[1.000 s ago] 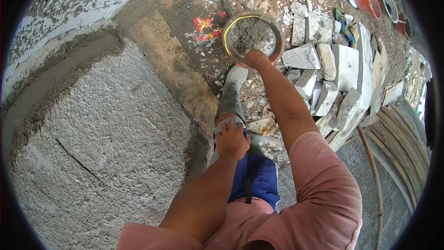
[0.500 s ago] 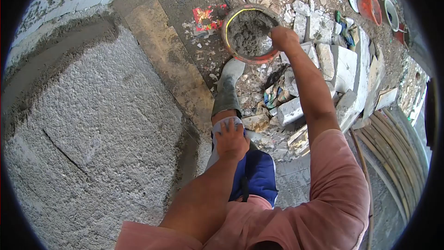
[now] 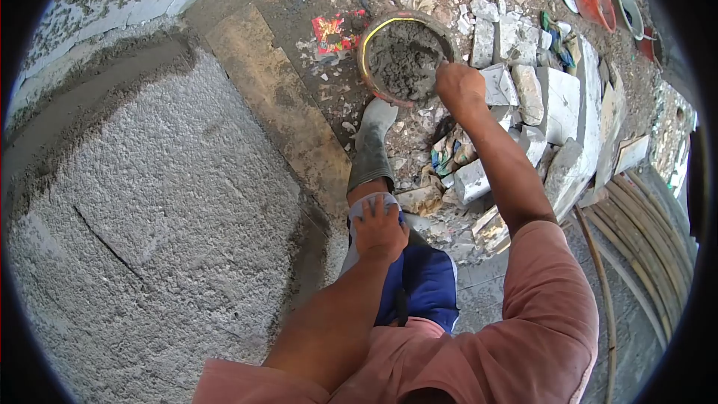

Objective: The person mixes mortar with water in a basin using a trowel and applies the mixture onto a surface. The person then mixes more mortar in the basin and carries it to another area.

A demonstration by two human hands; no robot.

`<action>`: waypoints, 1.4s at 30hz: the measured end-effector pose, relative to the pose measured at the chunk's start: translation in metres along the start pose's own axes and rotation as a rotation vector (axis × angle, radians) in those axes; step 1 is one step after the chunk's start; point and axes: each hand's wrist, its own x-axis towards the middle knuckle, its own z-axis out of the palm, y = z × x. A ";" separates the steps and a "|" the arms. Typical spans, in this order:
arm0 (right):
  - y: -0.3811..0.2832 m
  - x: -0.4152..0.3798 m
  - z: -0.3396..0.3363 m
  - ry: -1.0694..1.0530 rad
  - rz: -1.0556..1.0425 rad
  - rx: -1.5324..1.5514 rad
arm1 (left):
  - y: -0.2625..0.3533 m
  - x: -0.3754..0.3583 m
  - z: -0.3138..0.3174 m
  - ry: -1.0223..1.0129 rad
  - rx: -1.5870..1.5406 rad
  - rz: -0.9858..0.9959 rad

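Observation:
My right hand [image 3: 460,88] is closed at the right rim of a round bucket [image 3: 365,60], its fist around the handle of what looks like a trowel. The blade is hidden by the hand and the mortar. Wet grey mortar [image 3: 404,56] lies heaped and loose inside the bucket. My left hand [image 3: 380,233] rests on my bent knee, holding nothing, with the fingers spread over the shorts. Just below the bucket is my grey rubber boot [image 3: 375,123].
On the left spreads a rough grey slab [image 3: 179,179] with smooth wet mortar [image 3: 97,78] along its far edge. A wooden board [image 3: 280,97] lies beside it. Broken white blocks [image 3: 557,105] are piled at right, near an orange bucket [image 3: 596,7] and bent poles [image 3: 643,224].
My right hand has drawn slightly down and towards me at the bucket's rim. The mortar is heaped differently, and a pale blade seen earlier is now hidden. My left hand stays on the knee.

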 end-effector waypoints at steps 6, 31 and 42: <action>-0.055 0.078 0.108 0.002 0.188 0.414 | 0.005 -0.007 0.010 -0.015 0.037 0.023; -0.033 -0.064 0.064 -0.059 0.279 0.572 | 0.013 -0.003 0.003 -0.053 0.146 0.080; -0.001 0.115 0.202 -0.770 0.698 3.186 | 0.021 -0.001 -0.004 -0.028 0.155 0.099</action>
